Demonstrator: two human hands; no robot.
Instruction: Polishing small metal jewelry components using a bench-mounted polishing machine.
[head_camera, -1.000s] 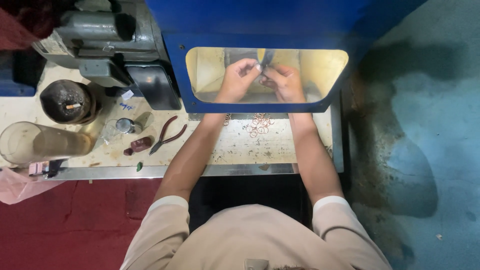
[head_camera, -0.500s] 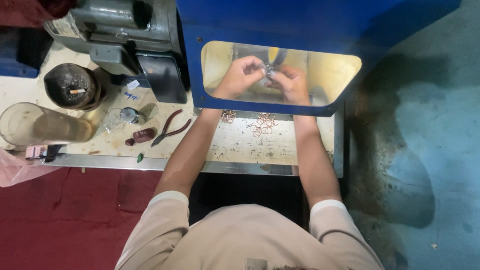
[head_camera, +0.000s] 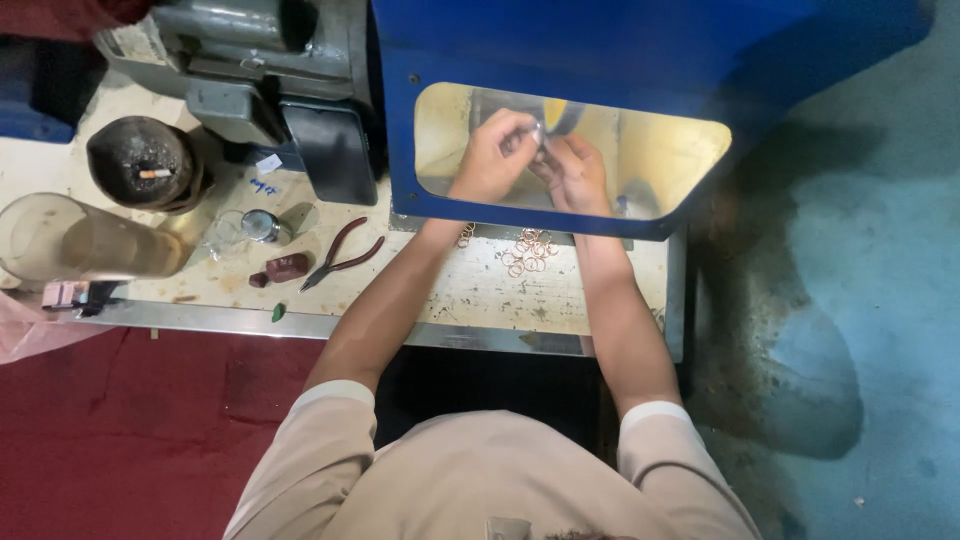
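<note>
A: What is the biggest thing in front of the person?

B: A blue hood (head_camera: 620, 45) with a clear window (head_camera: 660, 160), filling the top from twelve to two o'clock. At eleven o'clock beside it stands a grey machine (head_camera: 250, 60).

A: And below them?

B: A worn pale workbench (head_camera: 470, 295) crosses the middle. At nine o'clock on it lies a clear plastic jar (head_camera: 85, 240) on its side, and at ten o'clock a dark round bowl (head_camera: 140, 160) holds a cigarette (head_camera: 155, 173).

A: Where are the hands?

B: Both are inside the hood, behind the window, at twelve o'clock. The left hand (head_camera: 495, 155) and the right hand (head_camera: 575, 172) meet fingertip to fingertip, pinched narrow around a small ring (head_camera: 538, 135); it is too small to tell which hand grips it.

A: Anything smaller?

B: Red-handled pliers (head_camera: 340, 255) lie at nine o'clock from the forearms, on the bench. A heap of copper-coloured rings (head_camera: 528, 252) sits between the forearms, just under the hood's edge.
</note>
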